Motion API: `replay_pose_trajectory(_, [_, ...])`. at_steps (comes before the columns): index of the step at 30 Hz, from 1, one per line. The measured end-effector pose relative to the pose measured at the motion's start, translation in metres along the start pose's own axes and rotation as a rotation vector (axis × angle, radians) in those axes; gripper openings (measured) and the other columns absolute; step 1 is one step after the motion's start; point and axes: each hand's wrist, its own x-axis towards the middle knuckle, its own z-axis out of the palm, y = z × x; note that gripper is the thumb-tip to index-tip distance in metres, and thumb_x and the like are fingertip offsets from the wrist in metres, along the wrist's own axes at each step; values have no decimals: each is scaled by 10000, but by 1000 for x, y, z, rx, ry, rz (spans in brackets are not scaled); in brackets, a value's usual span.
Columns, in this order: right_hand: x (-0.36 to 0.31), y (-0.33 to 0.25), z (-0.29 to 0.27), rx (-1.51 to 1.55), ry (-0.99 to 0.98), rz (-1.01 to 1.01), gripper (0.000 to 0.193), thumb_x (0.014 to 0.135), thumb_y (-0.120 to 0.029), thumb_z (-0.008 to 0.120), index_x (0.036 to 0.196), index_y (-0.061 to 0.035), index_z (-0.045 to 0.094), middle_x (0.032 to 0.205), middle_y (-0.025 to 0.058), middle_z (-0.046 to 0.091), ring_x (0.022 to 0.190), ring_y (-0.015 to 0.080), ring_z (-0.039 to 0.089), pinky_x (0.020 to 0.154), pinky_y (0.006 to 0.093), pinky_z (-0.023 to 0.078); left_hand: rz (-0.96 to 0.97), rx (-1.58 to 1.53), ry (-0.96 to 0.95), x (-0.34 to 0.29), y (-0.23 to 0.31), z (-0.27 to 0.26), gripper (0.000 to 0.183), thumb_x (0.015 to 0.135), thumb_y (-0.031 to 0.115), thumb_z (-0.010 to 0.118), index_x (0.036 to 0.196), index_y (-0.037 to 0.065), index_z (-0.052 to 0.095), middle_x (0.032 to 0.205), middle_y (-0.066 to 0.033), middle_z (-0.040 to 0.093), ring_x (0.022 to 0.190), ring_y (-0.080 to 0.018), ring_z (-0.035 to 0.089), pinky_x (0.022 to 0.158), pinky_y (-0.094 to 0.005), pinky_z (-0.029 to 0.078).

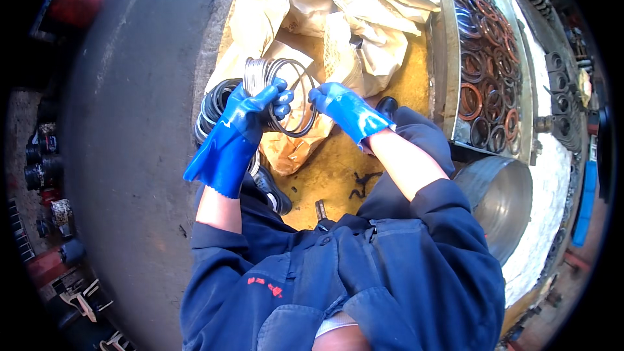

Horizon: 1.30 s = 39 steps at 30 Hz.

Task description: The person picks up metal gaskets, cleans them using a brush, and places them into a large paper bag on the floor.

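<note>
Both my hands wear blue rubber gloves. With fingers wrapped round it, my left hand (242,120) grips a bundle of thin metal rings (259,71), silvery at the left and darker at the right. At the bundle's right side hangs a dark ring (304,132), tilted away from the others. The fingertips of my right hand (346,109) are pinched together at that dark ring's right edge. Just left of my left hand, partly hidden by it, lies another pile of rings (207,117), dark and silvery.
Crumpled brown paper sacks (309,3) cover the yellowish floor ahead. On the right stands a metal bin (446,58) full of rusty and dark rings (489,58), with a shiny metal cylinder (497,198) nearer me. A broad dark grey surface (136,156) lies left.
</note>
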Motion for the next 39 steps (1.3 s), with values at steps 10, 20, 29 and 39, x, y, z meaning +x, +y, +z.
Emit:
replay_pose_trajectory(10, [5,-5,-15,-166,235,-25,424,1020,-391,515,984,-34,741,972,248,709,918,453,668,821,494,534,51,237,305,6,0,-17,235,960,112,704,1138,-41,685,936,-160,756,829,-239,749,784,-345,622])
replay_pose_trajectory(20, [16,4,-30,1097,48,88,318,978,-185,692,1182,58,677,1110,195,743,950,297,755,858,403,628,3,-46,350,26,-22,-37,300,943,168,739,1163,-24,673,1031,-193,746,872,-286,742,785,-386,626])
replay_pose_trajectory(29, [23,7,-59,1327,236,137,306,1002,-202,662,1228,5,683,1090,163,750,949,287,743,849,391,626,-147,-338,215,52,-48,-95,347,1000,235,659,1272,20,636,1235,-169,706,885,-272,729,801,-397,630])
replay_pose_trajectory(39, [33,17,3,1502,210,-38,300,1019,-176,649,1262,0,662,1156,210,730,1052,342,729,939,440,609,-184,-448,59,52,-45,-51,622,1031,576,498,1374,60,555,1129,-88,678,746,-195,642,658,-367,554])
